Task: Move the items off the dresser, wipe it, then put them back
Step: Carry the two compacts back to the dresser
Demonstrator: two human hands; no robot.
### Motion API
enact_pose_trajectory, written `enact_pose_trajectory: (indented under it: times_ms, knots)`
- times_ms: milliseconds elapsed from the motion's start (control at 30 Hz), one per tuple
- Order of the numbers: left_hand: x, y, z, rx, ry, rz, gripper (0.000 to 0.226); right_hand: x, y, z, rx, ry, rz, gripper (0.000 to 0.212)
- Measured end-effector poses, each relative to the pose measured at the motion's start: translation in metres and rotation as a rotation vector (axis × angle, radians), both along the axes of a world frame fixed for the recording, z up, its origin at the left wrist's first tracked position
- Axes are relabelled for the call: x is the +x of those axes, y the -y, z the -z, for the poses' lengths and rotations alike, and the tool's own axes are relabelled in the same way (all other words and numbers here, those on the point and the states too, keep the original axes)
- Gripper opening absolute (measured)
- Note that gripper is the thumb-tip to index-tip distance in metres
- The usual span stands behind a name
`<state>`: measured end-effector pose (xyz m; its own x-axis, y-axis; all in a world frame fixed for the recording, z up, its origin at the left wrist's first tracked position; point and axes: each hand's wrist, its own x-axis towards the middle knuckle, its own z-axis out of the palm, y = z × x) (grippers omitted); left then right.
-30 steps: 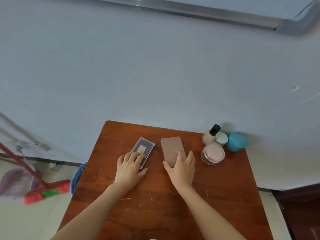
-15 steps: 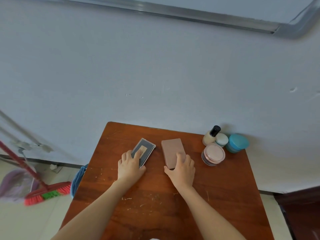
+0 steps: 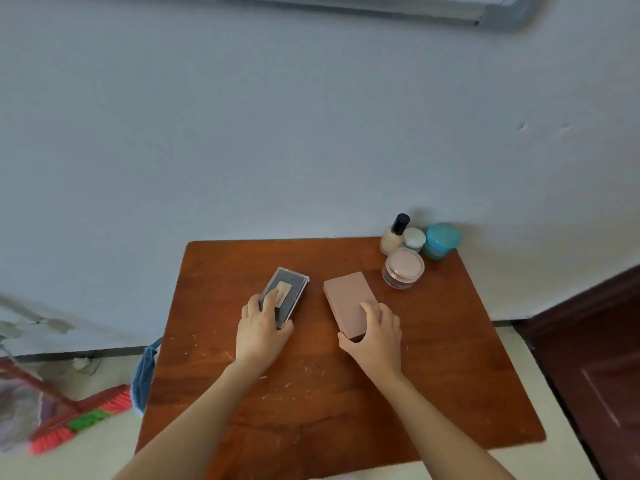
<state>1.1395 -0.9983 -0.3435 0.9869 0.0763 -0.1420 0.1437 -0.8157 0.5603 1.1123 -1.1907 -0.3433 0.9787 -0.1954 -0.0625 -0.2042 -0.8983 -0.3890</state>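
Note:
The brown wooden dresser top (image 3: pixel 311 393) stands against the pale wall. My left hand (image 3: pixel 261 329) grips the near end of a dark flat case (image 3: pixel 287 291) with a small label, fingers on top and thumb at its side. My right hand (image 3: pixel 375 332) grips the near end of a pink rectangular box (image 3: pixel 346 297), thumb under its corner. At the back right stand a pink-lidded jar (image 3: pixel 403 268), a cream bottle with a black cap (image 3: pixel 393 235), a small white-lidded jar (image 3: pixel 414 238) and a teal-lidded jar (image 3: pixel 441 241).
A blue cloth (image 3: pixel 143 379) hangs off the dresser's left edge. A red broom (image 3: pixel 79 419) lies on the floor at the left. A dark wooden door (image 3: pixel 595 368) is at the right. Pale specks dot the dresser's middle.
Both hands slid back toward the near ends of the case and the box and their fingers curled round them. The camera view shifted a little.

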Motion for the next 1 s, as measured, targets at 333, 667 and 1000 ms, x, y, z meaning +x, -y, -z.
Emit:
enact_pose_trajectory:
  times_ms: [333,667,1000]
  knots:
    - [-0.023,-0.007,-0.009,0.000,0.057,0.590,0.056,-0.114,-0.029,-0.001,-0.081,0.105,0.493,0.069]
    - [-0.118,0.029,-0.024,-0.086,0.002,1.077,0.056,-0.282,-0.070,-0.022,-0.199,0.147,0.909,0.072]
    - [-0.335,0.046,-0.037,-0.158,0.079,1.685,0.053,-0.515,-0.180,-0.049,-0.286,0.231,1.448,0.078]
